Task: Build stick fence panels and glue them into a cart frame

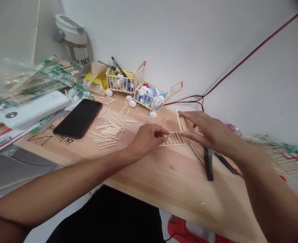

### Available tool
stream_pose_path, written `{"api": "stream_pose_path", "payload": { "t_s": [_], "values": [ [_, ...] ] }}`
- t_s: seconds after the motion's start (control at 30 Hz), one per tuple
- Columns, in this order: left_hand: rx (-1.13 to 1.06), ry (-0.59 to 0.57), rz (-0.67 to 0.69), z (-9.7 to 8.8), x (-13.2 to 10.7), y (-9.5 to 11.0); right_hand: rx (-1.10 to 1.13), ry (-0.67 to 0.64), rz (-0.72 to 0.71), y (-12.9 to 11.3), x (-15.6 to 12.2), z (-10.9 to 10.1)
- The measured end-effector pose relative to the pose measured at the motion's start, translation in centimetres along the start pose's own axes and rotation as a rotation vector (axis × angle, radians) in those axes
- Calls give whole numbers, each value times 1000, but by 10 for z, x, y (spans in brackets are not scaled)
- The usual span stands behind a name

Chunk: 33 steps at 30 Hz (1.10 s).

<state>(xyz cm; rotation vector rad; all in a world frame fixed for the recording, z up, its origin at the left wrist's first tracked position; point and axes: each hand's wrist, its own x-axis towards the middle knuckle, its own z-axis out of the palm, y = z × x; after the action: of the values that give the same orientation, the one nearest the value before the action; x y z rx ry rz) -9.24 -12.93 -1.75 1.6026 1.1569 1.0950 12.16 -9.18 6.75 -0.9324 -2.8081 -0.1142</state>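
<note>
A small ladder-like wooden-stick panel (176, 139) lies on the wooden table, and the thumb and fingertips of my left hand (149, 139) pinch at its upper left edge. Just behind it, a second stick panel (185, 124) stands tilted up from the far side. My right hand (205, 131) holds this raised panel, thumb near its lower corner and fingers along its top; the hand covers part of it. Where the two panels meet is partly hidden by my fingers. Loose longer sticks (196, 152) lie beside my right hand.
Many short cut sticks (109, 131) are strewn left of my hands. Two mini stick carts (121, 82) with bottle caps stand behind. A phone (78, 118), white power bank (34, 109) and bagged sticks fill the left. Black-handled pliers (208, 163) lie right; a red-black cable (240, 62) crosses the wall.
</note>
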Motion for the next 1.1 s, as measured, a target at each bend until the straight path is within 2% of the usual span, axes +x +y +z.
{"api": "stream_pose_path", "payload": {
  "t_s": [0.7,1.1],
  "values": [
    [48,2,28,7,3,-6,16,-96,-69,5,10,2],
    [33,-4,44,8,2,-6,-8,-91,-81,-1,11,0]
  ]
}}
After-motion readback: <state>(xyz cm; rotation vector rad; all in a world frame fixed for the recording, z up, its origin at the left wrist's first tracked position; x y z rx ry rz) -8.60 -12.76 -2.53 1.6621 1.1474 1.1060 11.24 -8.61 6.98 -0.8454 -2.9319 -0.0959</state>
